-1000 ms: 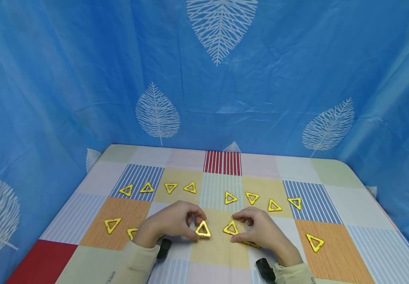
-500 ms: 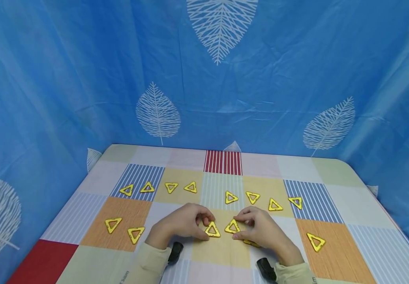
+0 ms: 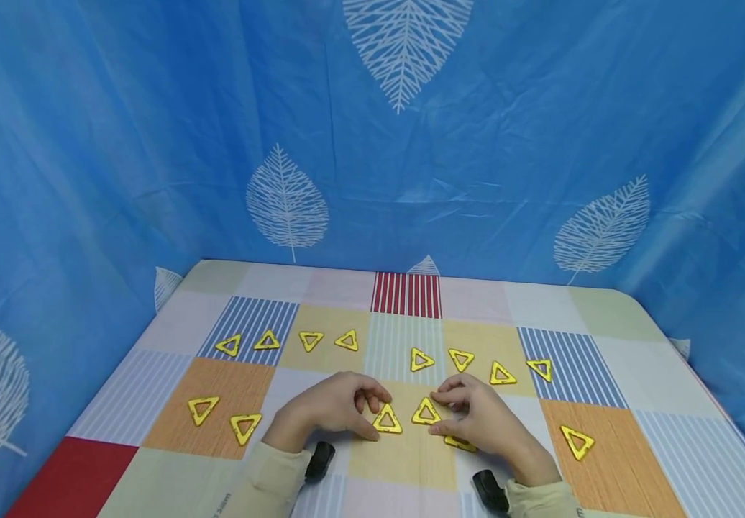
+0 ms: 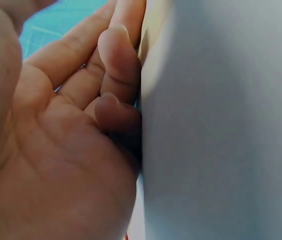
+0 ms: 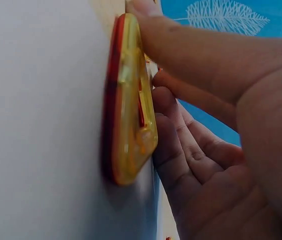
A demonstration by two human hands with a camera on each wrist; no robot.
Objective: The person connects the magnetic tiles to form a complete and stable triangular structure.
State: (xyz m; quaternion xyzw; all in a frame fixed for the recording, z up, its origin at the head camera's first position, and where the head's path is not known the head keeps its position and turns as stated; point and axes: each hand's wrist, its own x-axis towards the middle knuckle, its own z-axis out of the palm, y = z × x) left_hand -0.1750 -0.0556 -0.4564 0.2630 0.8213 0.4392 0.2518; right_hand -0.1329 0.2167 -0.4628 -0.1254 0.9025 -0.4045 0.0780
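Near the table's front middle, my left hand (image 3: pixel 336 406) is at a hollow yellow plastic triangle (image 3: pixel 387 419) lying on the cloth. The index fingertip is just past its top corner and the thumb tip by its lower left corner. My right hand (image 3: pixel 479 417) is beside a second yellow triangle (image 3: pixel 426 411), thumb and index finger slightly spread at its right side. Under the right palm lies a third triangle (image 3: pixel 460 444), partly covered; a yellow triangle with a red underside (image 5: pixel 131 105) shows close up in the right wrist view. The left wrist view shows only the left hand's palm and bent fingers.
Several like triangles (image 3: pixel 347 340) lie in a row across the back left, and several more (image 3: pixel 461 359) at the back right. Two triangles (image 3: pixel 245 428) lie at the left, one triangle (image 3: pixel 577 442) at the right. A blue leaf-print curtain (image 3: pixel 489 144) surrounds the patchwork-covered table (image 3: pixel 405 460).
My left hand has moved right, bringing its triangle down onto the cloth near the other one. The right hand's fingers have shifted slightly right, away from their triangle.
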